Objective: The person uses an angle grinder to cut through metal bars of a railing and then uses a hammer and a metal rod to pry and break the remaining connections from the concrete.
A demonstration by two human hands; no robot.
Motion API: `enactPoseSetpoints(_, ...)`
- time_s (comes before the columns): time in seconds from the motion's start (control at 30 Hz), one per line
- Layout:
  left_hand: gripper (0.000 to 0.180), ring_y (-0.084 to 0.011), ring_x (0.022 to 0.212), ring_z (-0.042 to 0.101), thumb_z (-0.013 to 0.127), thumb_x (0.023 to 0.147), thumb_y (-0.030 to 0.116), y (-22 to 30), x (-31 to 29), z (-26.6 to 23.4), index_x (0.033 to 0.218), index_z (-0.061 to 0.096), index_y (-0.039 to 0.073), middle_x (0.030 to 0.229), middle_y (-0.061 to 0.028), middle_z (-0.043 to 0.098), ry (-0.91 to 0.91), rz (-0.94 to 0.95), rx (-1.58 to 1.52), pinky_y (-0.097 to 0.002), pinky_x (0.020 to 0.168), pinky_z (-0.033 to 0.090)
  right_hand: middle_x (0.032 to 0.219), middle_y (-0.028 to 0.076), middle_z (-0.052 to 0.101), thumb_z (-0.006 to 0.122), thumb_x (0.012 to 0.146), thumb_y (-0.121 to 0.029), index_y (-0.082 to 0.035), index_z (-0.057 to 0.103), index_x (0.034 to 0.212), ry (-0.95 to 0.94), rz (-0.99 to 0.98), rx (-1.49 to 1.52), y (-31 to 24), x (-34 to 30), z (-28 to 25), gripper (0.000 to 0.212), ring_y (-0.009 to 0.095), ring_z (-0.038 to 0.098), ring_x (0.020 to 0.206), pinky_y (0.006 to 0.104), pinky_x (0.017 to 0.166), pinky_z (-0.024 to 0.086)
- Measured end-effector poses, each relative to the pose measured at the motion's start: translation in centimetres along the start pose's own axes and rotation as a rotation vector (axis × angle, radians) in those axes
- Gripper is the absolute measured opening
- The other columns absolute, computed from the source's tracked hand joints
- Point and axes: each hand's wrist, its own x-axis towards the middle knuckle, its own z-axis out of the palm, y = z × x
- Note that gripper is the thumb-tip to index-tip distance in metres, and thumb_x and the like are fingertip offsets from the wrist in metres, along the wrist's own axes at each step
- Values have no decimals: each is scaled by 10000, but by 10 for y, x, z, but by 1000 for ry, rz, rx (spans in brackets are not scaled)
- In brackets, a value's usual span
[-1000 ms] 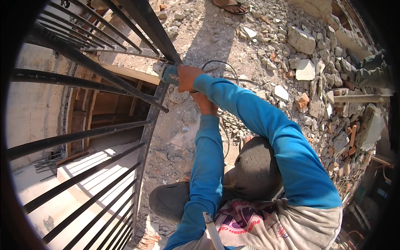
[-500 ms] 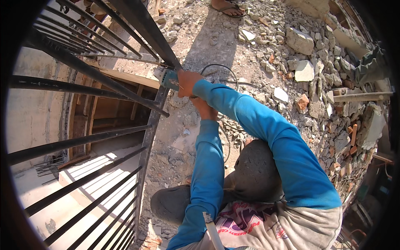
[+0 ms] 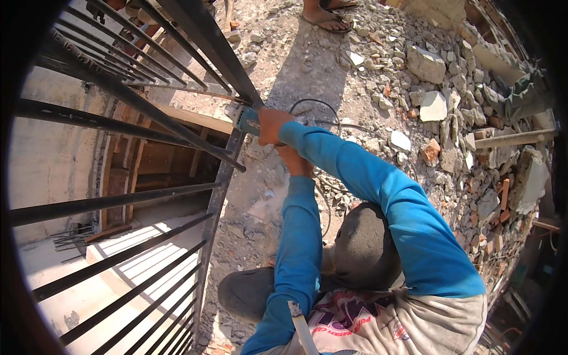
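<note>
A teal angle grinder (image 3: 246, 120) lies against the corner of a dark metal grille (image 3: 214, 207), its head toward the bars. My right hand (image 3: 273, 125) is wrapped round the tool's body. Just below and behind it, my left hand (image 3: 296, 161) is closed at the rear of the grinder; its fingers are partly hidden by the right hand and wrist. The grinder's disc cannot be made out. A black cable (image 3: 337, 112) loops over the ground beyond my hands.
Broken concrete and brick rubble (image 3: 426, 64) cover the right side. Another person's sandalled foot (image 3: 327, 19) stands at the far edge. Left of the grille is a recessed opening (image 3: 163, 160) with wooden boards. A pipe (image 3: 513, 139) juts out at the right.
The grinder and both hands have shifted slightly right and nearer in the picture, along with the grille. At the far edge, more of the other person's feet shows.
</note>
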Motion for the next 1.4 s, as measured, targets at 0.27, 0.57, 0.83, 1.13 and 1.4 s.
enactPoseSetpoints(0.27,352,-242,1127,533,398,1001,284,-3,1,-2,1327,356,157,1266,-110,502,81,45,72,-393,949,459,992,220,657,753,639,-248,52,482,1122,12,-4,-17,1,-1,0,629,353,655,927,408,792,532)
enactPoseSetpoints(0.57,320,-228,1089,555,426,995,244,-8,0,3,1295,367,152,1229,-99,523,28,83,205,-381,919,479,1002,218,657,759,635,-242,48,476,1142,-20,38,-8,4,-7,-6,649,347,655,939,408,802,531)
enactPoseSetpoints(0.83,305,-218,1063,568,440,990,212,5,-3,11,1279,372,140,1208,-96,533,52,180,541,-364,886,499,1029,198,654,762,642,-264,39,475,1152,-24,25,-20,-2,-1,-3,659,333,648,967,407,805,531)
enactPoseSetpoints(1.13,307,-212,1063,563,462,984,194,20,-4,9,1274,373,147,1206,-91,529,73,167,374,-370,890,494,1020,204,654,776,634,-260,36,483,1130,-18,-9,-19,-18,1,-5,648,338,651,952,409,801,533)
enactPoseSetpoints(1.4,304,-205,1163,499,382,1012,230,22,-19,46,1311,333,202,1293,-80,470,-4,55,83,-379,989,425,1009,203,657,776,627,-245,33,484,1124,-17,1,6,-8,-8,-9,640,341,651,947,406,804,529)
